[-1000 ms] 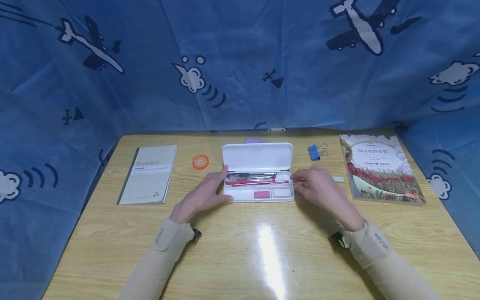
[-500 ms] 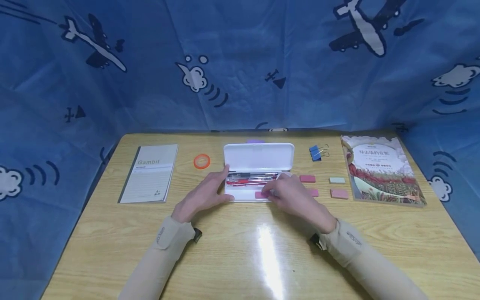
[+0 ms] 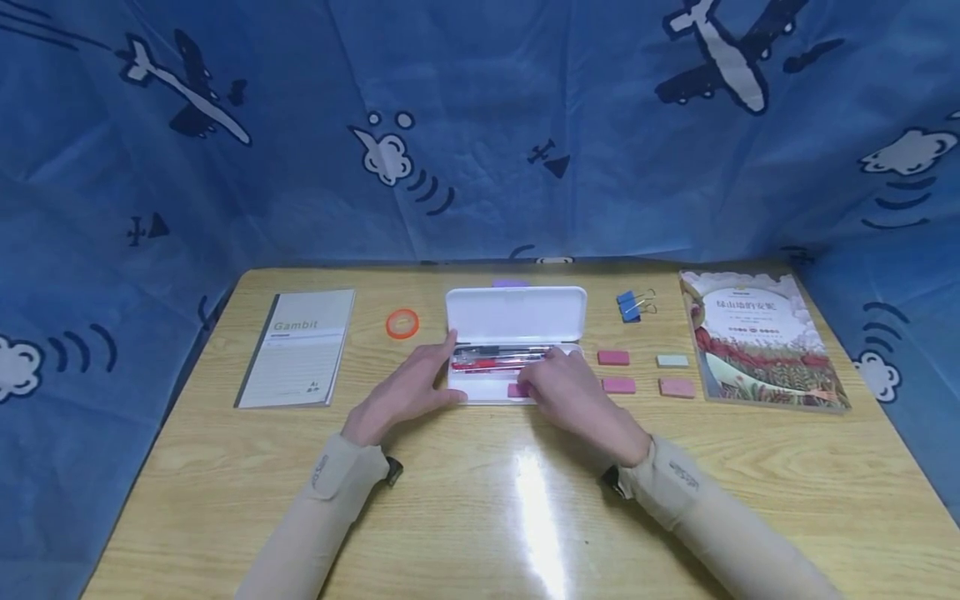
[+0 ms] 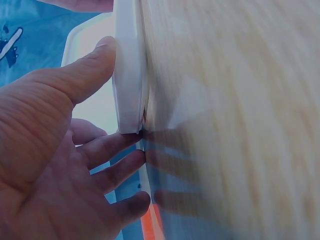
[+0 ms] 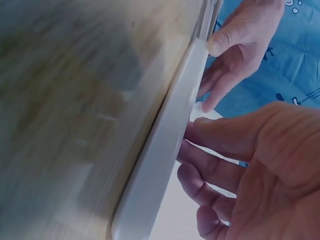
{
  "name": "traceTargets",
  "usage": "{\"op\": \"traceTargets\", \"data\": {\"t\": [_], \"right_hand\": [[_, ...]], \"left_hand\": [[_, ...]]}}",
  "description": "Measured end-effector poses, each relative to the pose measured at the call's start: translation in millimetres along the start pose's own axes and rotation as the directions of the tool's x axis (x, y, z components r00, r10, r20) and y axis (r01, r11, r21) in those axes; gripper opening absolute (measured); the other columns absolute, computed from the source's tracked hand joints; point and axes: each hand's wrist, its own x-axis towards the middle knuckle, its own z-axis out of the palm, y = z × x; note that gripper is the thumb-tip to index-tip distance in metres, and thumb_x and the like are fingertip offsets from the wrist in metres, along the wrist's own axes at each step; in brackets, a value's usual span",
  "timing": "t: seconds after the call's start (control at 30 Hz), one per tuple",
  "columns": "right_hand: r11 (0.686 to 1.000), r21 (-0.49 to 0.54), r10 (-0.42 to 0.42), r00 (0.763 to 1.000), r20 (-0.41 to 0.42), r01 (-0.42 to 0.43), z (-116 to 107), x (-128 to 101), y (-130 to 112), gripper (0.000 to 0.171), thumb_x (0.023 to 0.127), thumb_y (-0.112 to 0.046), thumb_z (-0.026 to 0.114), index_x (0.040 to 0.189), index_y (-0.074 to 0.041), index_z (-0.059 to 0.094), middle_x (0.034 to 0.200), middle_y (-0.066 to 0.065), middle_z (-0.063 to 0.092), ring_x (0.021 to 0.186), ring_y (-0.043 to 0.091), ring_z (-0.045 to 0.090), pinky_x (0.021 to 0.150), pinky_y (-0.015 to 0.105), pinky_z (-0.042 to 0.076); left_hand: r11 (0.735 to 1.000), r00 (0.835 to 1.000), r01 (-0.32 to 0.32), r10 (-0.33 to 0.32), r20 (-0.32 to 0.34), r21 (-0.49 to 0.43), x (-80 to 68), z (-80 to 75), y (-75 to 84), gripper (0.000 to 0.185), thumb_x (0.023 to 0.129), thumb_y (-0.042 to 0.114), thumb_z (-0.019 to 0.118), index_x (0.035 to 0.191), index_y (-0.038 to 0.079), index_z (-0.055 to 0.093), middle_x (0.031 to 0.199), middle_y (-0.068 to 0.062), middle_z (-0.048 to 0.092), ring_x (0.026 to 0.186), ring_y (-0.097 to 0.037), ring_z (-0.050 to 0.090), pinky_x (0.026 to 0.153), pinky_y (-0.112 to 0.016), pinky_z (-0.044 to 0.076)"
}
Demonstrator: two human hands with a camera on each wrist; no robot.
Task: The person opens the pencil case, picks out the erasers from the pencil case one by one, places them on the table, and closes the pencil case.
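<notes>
table (image 3: 225, 467) | notebook (image 3: 298, 348) | tape ring (image 3: 402, 323) | pencil case (image 3: 514, 315) | erasers (image 3: 613, 357) | binder clips (image 3: 628, 305) | book (image 3: 761, 337)

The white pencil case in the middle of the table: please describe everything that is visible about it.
The white pencil case looks like smooth plastic, oblong with rounded corners. It lies open on the wooden table, lid tilted up at the far side. Its tray holds black and red pens in the far part and a pink eraser nearer. The left hand holds its left end; the right hand reaches into the tray and covers its right part.
</notes>
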Motion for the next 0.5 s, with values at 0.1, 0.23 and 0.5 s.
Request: {"op": "traceTargets", "data": {"t": [0.1,0.23,0.5], "right_hand": [[0.999,-0.032,0.022,1.0,0.021,-0.021,2.0,1.7,-2.9,0.02,0.088,-0.003,0.069,0.084,-0.019,0.078,0.083,-0.004,0.075,0.082,0.024,0.056,0.074,0.04,0.045],[0.997,-0.068,0.022,0.999,0.025,-0.021,4.0,2.5,-4.7,0.021,0.086,0.0,0.07,0.083,-0.02,0.078,0.087,0.0,0.076,0.082,0.024,0.055,0.072,0.038,0.045],[0.994,-0.105,-0.039,0.999,0.001,0.039,6.6,3.9,-3.5,0.012,0.089,-0.007,0.073,0.083,-0.017,0.078,0.086,0.002,0.072,0.08,0.024,0.057,0.071,0.038,0.049]], "left_hand": [[1.0,1.0,0.003,-0.003,0.0,0.0,-0.5,0.0,-0.2,0.105,0.088,0.035,0.08,0.163,0.011,0.01,0.165,-0.016,0.033,0.152,-0.032,0.033,0.124,-0.047,0.03],[1.0,1.0,0.005,-0.005,-0.002,0.005,-0.2,0.0,-0.4,0.105,0.088,0.036,0.08,0.163,0.011,0.011,0.165,-0.016,0.033,0.152,-0.032,0.033,0.124,-0.047,0.03],[1.0,1.0,0.008,-0.008,-0.004,0.007,0.2,0.0,0.0,0.105,0.088,0.036,0.08,0.163,0.011,0.011,0.165,-0.017,0.033,0.152,-0.032,0.033,0.125,-0.048,0.03]]}}
